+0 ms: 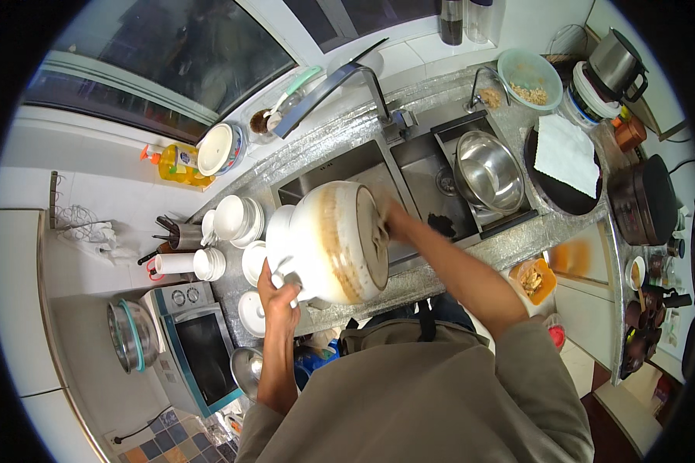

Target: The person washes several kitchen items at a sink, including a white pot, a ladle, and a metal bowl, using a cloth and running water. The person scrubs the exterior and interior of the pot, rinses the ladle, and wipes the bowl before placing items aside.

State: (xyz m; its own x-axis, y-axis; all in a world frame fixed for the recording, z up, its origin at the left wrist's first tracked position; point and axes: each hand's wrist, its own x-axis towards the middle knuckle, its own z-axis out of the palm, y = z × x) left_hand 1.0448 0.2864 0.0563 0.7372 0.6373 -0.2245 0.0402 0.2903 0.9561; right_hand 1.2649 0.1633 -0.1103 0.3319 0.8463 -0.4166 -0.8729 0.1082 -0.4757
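A large white ceramic pot (307, 249) is tipped on its side over the front of the sink, with its base facing right. Brown stains run around its lower wall. My left hand (281, 301) grips the pot's handle on the left. At the base, my right hand (392, 217) is blurred and partly hidden; it holds a crumpled greyish cloth (380, 237) against the unglazed bottom. Behind the pot lies the stainless steel double sink (399, 185), with a tall faucet (376, 92) over it.
Stacked white bowls (231, 217) and a white lid (252, 312) stand left of the pot, near a microwave oven (200, 347). A steel basin (489, 173) sits in the sink's right end. Farther right are a black round pan (564, 185) under a white cloth (566, 153) and a rice cooker (643, 199).
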